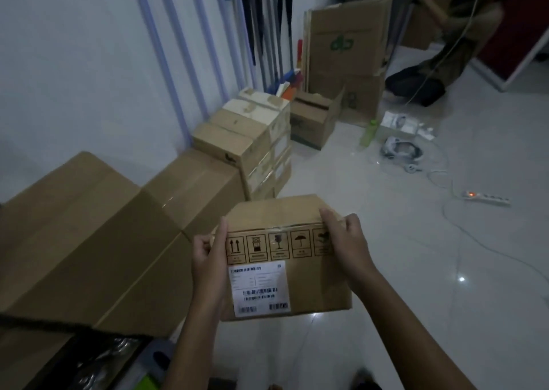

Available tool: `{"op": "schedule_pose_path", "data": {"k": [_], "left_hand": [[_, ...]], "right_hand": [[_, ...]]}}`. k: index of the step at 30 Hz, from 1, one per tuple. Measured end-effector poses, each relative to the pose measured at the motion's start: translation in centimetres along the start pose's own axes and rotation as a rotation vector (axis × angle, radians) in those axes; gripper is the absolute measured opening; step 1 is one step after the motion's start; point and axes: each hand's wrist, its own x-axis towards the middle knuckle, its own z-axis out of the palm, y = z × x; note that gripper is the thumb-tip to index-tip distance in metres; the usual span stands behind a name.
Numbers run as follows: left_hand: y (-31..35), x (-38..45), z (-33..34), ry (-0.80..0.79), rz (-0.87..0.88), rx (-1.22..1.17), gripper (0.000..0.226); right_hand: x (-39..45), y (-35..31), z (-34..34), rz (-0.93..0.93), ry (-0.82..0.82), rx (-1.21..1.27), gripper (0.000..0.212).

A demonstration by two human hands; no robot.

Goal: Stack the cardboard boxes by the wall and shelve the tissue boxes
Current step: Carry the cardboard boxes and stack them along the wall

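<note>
I hold a small brown cardboard box (309,274) in front of me, above the tiled floor. It carries a row of black handling symbols and a white barcode label. My left hand (209,253) grips its left edge and my right hand (344,241) grips its upper right corner. To the left, along the white wall, stand large sealed cardboard boxes (98,226) and a second one (196,187). Beyond them is a stack of smaller boxes (246,140). No tissue box is clearly visible.
An opened carton (315,119) and flattened cardboard sheets (347,42) stand at the far wall beside hanging mop handles (267,24). A green bottle (368,133), a headset (401,150), cables and a power strip (487,198) lie on the floor. Another person (445,60) crouches at the far right.
</note>
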Motion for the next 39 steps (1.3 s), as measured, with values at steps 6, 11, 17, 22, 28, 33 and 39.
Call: {"op": "schedule_pose_path", "data": {"k": [6,11,17,22,28,33,39], "left_hand": [[2.8,5.5,11.3,0.091,0.006,-0.071,0.032],[6.0,6.1,19.5,0.177,-0.001,-0.093,0.033],[7.6,10.0,25.2,0.345,0.001,-0.112,0.030],[8.8,15.2,27.2,0.419,0.023,-0.205,0.026],[10.7,26.4,27.2,0.363,-0.003,-0.332,0.035],[12.9,35.1,26.2,0.328,0.011,-0.249,0.053],[13.3,44.4,24.5,0.353,-0.010,-0.114,0.056]], "right_hand": [[12.5,-4.4,-4.4,-0.040,-0.140,0.025,0.043],[20.0,-7.9,-8.9,-0.009,-0.239,0.032,0.043],[28.6,-11.6,-9.5,-0.024,-0.414,-0.018,0.045],[35.1,-15.5,-6.3,-0.112,-0.523,-0.012,0.028],[45.4,-20.4,0.3,-0.152,-0.652,-0.083,0.029],[53.2,-23.1,7.0,-0.135,-0.684,-0.201,0.044],[60.3,-26.1,15.5,-0.204,-0.801,-0.311,0.051]]}}
